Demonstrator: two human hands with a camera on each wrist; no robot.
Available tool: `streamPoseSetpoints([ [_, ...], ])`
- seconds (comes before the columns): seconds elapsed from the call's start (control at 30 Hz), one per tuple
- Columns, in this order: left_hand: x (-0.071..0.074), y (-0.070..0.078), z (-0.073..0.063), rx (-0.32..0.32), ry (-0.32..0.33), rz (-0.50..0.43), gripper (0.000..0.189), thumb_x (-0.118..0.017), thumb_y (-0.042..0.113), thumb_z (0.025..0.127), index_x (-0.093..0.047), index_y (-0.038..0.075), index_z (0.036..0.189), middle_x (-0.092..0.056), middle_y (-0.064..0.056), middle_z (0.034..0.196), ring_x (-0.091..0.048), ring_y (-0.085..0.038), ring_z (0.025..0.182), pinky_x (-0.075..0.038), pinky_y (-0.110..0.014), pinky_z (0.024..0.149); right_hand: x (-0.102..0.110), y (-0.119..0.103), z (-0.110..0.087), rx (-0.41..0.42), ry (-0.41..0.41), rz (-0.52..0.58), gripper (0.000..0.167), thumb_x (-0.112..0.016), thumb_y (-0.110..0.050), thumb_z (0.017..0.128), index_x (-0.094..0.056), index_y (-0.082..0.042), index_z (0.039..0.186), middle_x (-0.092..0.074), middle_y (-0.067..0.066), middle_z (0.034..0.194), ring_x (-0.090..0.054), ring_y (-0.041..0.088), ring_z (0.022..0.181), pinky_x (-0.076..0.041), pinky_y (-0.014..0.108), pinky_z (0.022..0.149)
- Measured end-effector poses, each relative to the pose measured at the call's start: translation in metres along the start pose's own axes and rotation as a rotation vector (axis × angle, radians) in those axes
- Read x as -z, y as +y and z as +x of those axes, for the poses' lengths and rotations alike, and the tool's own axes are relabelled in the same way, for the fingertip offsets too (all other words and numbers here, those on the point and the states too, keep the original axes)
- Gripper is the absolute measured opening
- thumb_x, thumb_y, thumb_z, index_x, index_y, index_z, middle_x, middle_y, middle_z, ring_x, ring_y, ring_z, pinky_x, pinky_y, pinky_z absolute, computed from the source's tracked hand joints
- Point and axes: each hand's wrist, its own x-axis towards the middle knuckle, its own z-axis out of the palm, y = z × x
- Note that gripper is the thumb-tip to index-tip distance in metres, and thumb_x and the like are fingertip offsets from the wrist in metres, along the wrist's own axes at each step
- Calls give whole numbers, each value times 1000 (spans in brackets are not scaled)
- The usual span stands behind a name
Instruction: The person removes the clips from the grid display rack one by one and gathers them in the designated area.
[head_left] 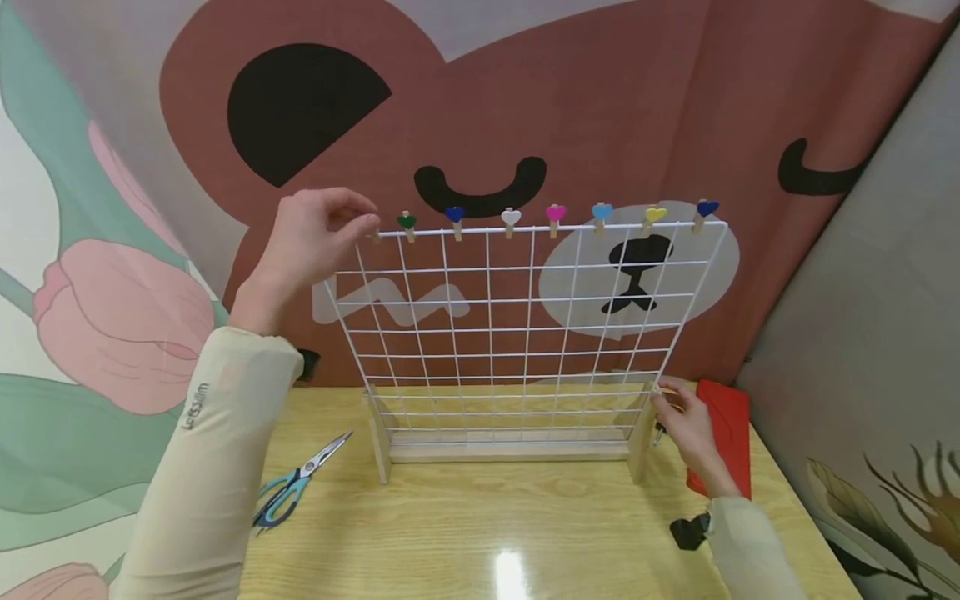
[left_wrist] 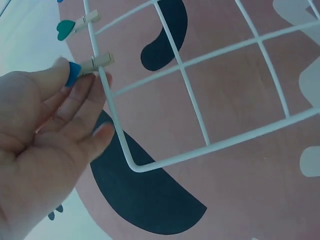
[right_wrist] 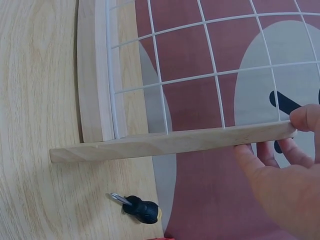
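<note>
A white wire grid (head_left: 489, 300) stands upright in a wooden base (head_left: 510, 451) on the table. Along its top wire sits a row of several small wooden clothespins with coloured hearts, among them a green one (head_left: 407, 222) and a pink one (head_left: 555, 215). At the top left corner my left hand (head_left: 318, 229) pinches a clothespin (left_wrist: 95, 63) with a blue heart, its wooden jaws over the wire. My right hand (head_left: 688, 429) grips the upper end of the base's right wooden post (right_wrist: 175, 142), thumb on one side and fingers on the other.
Scissors (head_left: 292, 487) with blue and black handles lie left of the base. To the right, a short black screwdriver (right_wrist: 142, 210) lies beside the post, with a red case (head_left: 727, 433) near the table's right edge. A bear-patterned cloth (head_left: 615, 100) hangs behind the grid.
</note>
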Motion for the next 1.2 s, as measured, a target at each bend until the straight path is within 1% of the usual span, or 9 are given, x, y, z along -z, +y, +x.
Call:
streamPoseSetpoints([
  [0.13,4,-2,2,-1,-37,-13,22,-61,26,95,-69,10,109,-71,-10,97,-63,-20,85,-43,-29,69,0,0,1,18,-8,3,39,-52,-16,98,-48,4,131,-57,-1,103,-52,-4,86,-50,17,71],
  [0.23,5,-3,3,1,-43,-20,21,-62,25,95,-70,11,108,-71,-10,97,-63,-17,84,-42,-27,68,1,-1,1,28,-16,0,38,-51,-15,98,-48,5,131,-57,-2,103,-52,-4,86,-51,20,73],
  [0.33,5,-4,5,5,-35,-19,21,-63,25,94,-70,11,108,-71,-10,97,-62,-15,82,-42,-25,65,1,-3,1,32,-23,-9,38,-51,-16,99,-48,5,131,-57,3,105,-52,-5,87,-52,22,74],
  [0.53,3,-5,5,25,-16,-12,22,-63,25,94,-70,10,108,-71,-9,97,-59,-16,78,-41,-24,61,2,-4,0,25,-34,-20,39,-51,-17,99,-47,5,131,-57,14,112,-52,-3,89,-51,19,73],
  [0.7,0,-5,5,7,21,-12,20,-64,23,93,-72,8,105,-71,-10,94,-58,-14,74,-39,-23,56,4,-3,1,30,-49,-38,39,-50,-17,99,-47,5,132,-56,17,113,-53,0,88,-51,19,73],
  [0.83,-2,-6,5,-4,56,-9,19,-65,23,93,-72,8,102,-72,-10,92,-59,-11,75,-39,-23,58,5,-3,2,36,-54,-41,39,-50,-16,99,-47,4,132,-55,22,115,-55,1,86,-51,19,73],
  [1.0,-1,-4,5,23,108,-39,20,-63,25,94,-72,9,100,-72,-8,89,-61,-12,76,-40,-25,58,5,-1,2,43,-61,-49,38,-51,-15,99,-48,5,131,-55,25,114,-57,2,84,-51,18,72],
  [1.1,3,-2,4,36,150,-69,22,-61,28,95,-72,10,100,-71,-6,86,-60,-11,76,-41,-25,60,4,0,2,45,-57,-44,38,-51,-14,99,-48,5,131,-55,25,114,-57,1,84,-51,17,71],
  [1.2,8,1,0,46,168,-100,24,-61,32,94,-71,12,102,-70,-4,88,-60,-10,77,-43,-24,63,3,0,2,44,-53,-44,38,-51,-15,99,-48,5,131,-55,24,115,-56,0,84,-50,17,71],
])
